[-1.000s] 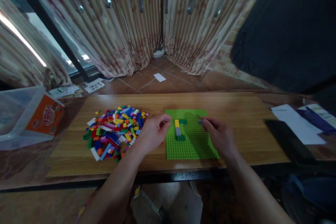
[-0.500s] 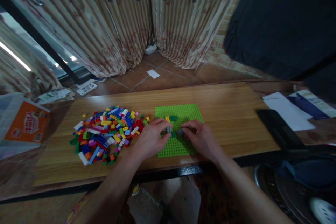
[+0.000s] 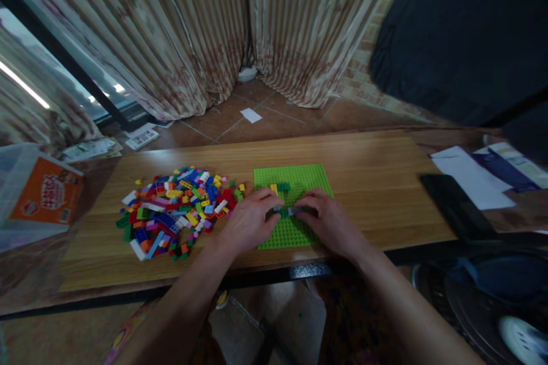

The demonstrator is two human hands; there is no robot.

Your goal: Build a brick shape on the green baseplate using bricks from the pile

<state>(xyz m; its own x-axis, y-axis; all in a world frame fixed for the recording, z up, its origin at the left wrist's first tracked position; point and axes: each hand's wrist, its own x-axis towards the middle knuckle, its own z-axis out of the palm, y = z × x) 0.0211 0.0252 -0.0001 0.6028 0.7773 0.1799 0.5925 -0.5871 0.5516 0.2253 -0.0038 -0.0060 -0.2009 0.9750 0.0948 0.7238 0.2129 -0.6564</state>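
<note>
One grey brick (image 3: 293,211), pinched by thumb and fingers of right hand (image 3: 330,222) over green baseplate (image 3: 286,237); visible end points left, long axis part-hidden; fingers of left hand (image 3: 252,220) curled close by, grip unclear; far green brick (image 3: 283,187) lies crosswise, extending right from yellow brick (image 3: 273,187).

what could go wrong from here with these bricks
The right hand pinches a small grey brick, which might end up crooked on the green baseplate. The left hand, close to the yellow brick, could nudge it loose. The left forearm, beside the brick pile, might scatter some.
</note>
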